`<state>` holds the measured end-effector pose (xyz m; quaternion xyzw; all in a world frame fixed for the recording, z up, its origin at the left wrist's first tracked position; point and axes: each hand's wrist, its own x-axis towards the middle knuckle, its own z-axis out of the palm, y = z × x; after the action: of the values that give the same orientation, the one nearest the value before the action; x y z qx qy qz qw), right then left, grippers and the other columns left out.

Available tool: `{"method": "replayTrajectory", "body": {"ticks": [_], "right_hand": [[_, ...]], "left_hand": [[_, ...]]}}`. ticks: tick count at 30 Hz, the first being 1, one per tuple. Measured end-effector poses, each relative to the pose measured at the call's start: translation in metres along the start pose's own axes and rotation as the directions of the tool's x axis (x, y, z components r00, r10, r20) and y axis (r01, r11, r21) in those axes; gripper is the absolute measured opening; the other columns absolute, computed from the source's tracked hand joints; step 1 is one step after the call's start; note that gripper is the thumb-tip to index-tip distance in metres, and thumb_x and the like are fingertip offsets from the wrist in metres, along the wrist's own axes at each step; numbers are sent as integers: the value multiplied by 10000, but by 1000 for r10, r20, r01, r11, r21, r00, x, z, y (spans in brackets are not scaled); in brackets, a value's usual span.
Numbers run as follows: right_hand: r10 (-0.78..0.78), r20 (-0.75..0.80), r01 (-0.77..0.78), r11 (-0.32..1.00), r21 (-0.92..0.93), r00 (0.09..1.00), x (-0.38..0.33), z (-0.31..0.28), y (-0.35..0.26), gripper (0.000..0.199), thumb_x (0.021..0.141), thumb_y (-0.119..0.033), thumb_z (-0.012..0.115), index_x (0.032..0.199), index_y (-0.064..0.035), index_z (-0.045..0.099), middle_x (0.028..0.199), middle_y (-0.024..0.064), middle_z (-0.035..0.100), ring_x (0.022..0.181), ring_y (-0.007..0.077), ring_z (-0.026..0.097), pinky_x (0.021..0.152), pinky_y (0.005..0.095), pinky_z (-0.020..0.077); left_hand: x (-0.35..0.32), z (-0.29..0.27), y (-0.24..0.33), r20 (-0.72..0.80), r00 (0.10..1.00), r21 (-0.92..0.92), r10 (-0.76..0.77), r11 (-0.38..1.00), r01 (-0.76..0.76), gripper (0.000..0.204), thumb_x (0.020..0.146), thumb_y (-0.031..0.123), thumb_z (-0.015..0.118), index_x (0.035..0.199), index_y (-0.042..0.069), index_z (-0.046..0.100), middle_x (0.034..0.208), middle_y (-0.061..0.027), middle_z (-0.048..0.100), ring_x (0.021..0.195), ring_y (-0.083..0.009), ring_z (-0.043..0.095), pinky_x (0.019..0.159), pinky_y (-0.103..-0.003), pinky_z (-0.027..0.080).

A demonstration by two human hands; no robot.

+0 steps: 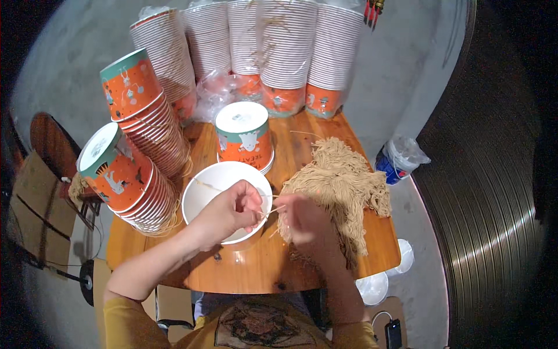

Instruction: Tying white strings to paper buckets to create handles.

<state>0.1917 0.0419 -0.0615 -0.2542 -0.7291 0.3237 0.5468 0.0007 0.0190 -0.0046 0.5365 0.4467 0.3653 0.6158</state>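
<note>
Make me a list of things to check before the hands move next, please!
1. String stretches between the hands: ok.
2. Left hand pinching it: ok, fingertips closed.
3. Right hand gripping it firmly: cannot tell, it's blurred.
4. Knot made: cannot tell, fingers and blur hide it.
5. Tub unobstructed: not ok, the left hand is in front of its opening.
6. Yarn pile nearby: ok, on the right.

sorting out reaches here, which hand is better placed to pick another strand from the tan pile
Probably the right hand: it is nearer the tan string pile, while the left hand is over the white container, pinching a strand. The right's grip is blurred.
</note>
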Motion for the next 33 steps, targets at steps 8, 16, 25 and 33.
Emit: {"method": "replayTrajectory", "body": {"ticks": [8,16,25,33], "right_hand": [[-40,-57,18,938,-347,998,2,15,-33,97,771,-31,675,837,-77,620,617,38,497,524,103,466,488,255,381],[63,-105,-94,944,-316,992,0,19,-32,79,771,-23,671,809,-58,612,576,10,451,494,78,407,462,242,344],[94,-134,-131,944,-302,987,0,22,-30,72,766,-47,682,786,-45,613,548,-4,454,496,56,414,456,232,346],[19,-149,-81,904,-421,989,-4,29,-32,95,758,-83,698,758,-64,605,554,36,505,469,114,479,454,271,392]], "left_hand": [[-1,2,-3,-57,993,40,103,994,-100,244,788,-58,587,971,27,451,808,-33,539,703,-89,520,648,-214,450],[-3,-1,-3,15,989,267,148,952,-147,236,818,8,576,1041,11,500,894,-25,519,797,-97,495,741,-222,426],[-6,-3,3,46,972,590,231,779,-212,103,817,59,597,908,14,579,914,-79,447,810,-154,480,735,-262,426],[-14,10,-2,27,837,815,546,473,-335,41,821,35,579,834,19,543,848,-132,491,773,-296,566,661,-367,467]]}}
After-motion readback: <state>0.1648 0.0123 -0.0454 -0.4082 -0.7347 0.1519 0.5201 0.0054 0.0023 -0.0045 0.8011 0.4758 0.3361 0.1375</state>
